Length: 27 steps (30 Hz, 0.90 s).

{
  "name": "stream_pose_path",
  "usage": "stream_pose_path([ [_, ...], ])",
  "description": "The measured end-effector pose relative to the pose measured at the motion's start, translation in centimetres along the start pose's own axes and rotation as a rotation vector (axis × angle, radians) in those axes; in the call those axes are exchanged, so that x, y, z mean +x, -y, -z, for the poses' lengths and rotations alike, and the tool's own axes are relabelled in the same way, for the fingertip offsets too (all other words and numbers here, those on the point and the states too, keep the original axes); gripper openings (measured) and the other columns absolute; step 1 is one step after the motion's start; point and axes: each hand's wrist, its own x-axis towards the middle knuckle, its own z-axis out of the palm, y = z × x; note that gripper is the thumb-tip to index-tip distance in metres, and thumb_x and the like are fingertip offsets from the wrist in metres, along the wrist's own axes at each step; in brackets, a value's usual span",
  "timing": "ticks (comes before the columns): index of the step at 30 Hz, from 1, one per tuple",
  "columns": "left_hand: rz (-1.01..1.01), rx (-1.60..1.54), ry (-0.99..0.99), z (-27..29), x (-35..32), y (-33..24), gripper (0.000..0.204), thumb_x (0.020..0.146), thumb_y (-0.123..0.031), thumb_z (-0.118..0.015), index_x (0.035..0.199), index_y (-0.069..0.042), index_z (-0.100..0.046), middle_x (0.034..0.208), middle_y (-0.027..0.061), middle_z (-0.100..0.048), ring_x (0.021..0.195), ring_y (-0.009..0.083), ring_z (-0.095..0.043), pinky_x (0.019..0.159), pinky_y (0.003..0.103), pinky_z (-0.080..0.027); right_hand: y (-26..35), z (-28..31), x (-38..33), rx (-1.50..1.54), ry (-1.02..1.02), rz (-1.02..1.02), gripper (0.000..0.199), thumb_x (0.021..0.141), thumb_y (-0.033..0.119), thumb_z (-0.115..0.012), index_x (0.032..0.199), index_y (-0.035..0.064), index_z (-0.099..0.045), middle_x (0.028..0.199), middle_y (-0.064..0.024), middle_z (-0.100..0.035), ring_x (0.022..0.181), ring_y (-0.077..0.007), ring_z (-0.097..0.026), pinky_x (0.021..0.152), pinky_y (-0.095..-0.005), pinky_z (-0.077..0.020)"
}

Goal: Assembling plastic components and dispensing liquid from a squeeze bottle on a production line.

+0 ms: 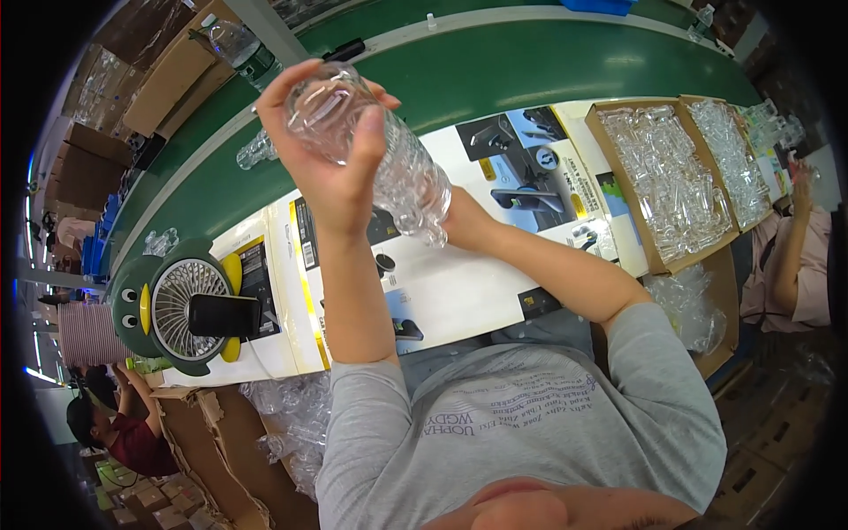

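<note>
My left hand is raised over the work surface, its fingers and thumb wrapped round the wide upper end of a clear, bottle-like vessel. The vessel is see-through, slants down to the right and has rounded bumps at its lower end. Against that lower end is my right hand; its fingers are hidden behind the vessel, so their grip does not show. Below both hands lies a flat printed cardboard sheet that covers the work surface.
To the right stand cardboard trays full of small clear pieces. A green penguin-shaped fan with a black phone is at left. Beyond runs a green conveyor belt, with a water bottle at far left. Co-workers sit on both sides.
</note>
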Motion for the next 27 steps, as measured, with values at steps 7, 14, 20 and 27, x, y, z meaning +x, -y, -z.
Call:
stream_pose_path([
  [7,0.073,-0.118,-0.138,1.6,1.2,-1.4,0.053,0.077,-0.008,-0.064,0.12,-0.002,-0.034,0.091,0.016,-0.059,0.082,0.025,-0.062,0.078,0.035,-0.049,2.0,1.3,-0.5,0.023,0.114,0.018,0.066,0.071,0.022,-0.072,0.126,0.0049,-0.04,0.112,-0.0101,-0.058,0.101,-0.0199,-0.057,0.088,-0.0293,-0.0432],
  [14,0.367,0.035,-0.262,4.5,1.8,1.4,0.051,0.081,-0.013,-0.064,0.118,0.0,-0.031,0.094,0.0176,-0.058,0.079,0.026,-0.064,0.068,0.031,-0.051,3.4,0.2,-1.3,0.55,0.442,-0.19,0.05,0.079,0.02,-0.066,0.12,0.0021,-0.043,0.088,-0.0055,-0.058,0.067,-0.0127,-0.06,0.056,-0.0243,-0.0454],
  [20,0.329,0.019,-0.278,4.4,1.5,3.1,0.051,0.081,-0.013,-0.063,0.116,-0.001,-0.029,0.09,0.0174,-0.058,0.07,0.025,-0.063,0.059,0.03,-0.051,2.8,-0.5,-1.5,0.515,0.298,-0.288,0.05,0.078,0.011,-0.062,0.123,0.0074,-0.039,0.074,-0.0038,-0.052,0.054,-0.0098,-0.047,0.05,-0.0252,-0.0393],
  [27,0.313,0.054,-0.282,4.6,1.8,3.3,0.052,0.081,-0.014,-0.063,0.116,0.0,-0.028,0.086,0.015,-0.058,0.07,0.0231,-0.063,0.059,0.03,-0.051,3.4,0.5,-1.4,0.636,0.349,-0.315,0.043,0.074,0.01,-0.06,0.113,-0.002,-0.045,0.066,-0.0039,-0.051,0.05,-0.0098,-0.048,0.047,-0.0248,-0.039],
])
